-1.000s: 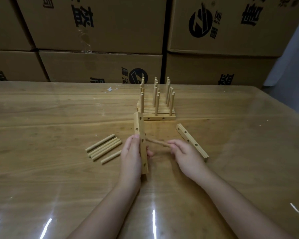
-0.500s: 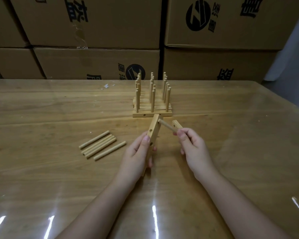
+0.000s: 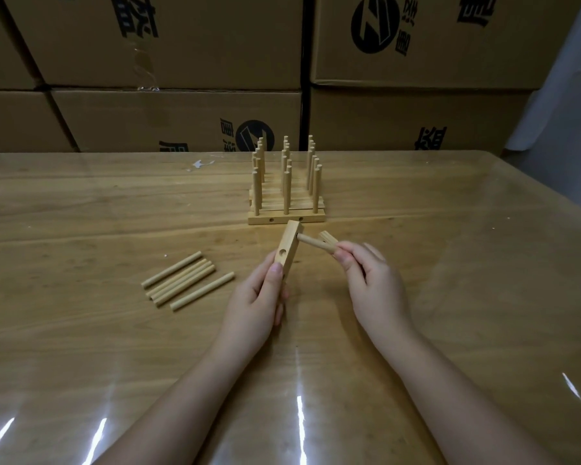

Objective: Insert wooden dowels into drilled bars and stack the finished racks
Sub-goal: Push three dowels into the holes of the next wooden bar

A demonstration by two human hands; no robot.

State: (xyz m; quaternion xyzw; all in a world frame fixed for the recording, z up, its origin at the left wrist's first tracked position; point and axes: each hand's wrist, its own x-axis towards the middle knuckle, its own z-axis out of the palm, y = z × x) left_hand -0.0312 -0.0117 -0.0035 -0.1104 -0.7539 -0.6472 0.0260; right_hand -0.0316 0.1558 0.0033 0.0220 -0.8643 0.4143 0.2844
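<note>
I see bar [image 3: 287, 250] tilted since second ago; dowel [image 3: 311, 244] tip now in end hole. Left hand [image 3: 255, 297] grips bar, right hand [image 3: 373, 280] pinches dowel. Insertion begun.

The left hand [image 3: 255, 297] covers the lower half of the drilled bar [image 3: 288, 247]. The right hand [image 3: 371, 280] hides the near end of the dowel [image 3: 311, 242] and most of a second bar [image 3: 326, 237]. Cartons [image 3: 182, 38] run off the top edge.

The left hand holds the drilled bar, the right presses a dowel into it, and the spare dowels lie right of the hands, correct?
Not quite: the head view shows the spare dowels lying left of the hands. The left hand does hold the drilled bar and the right hand presses a dowel into it.
</note>
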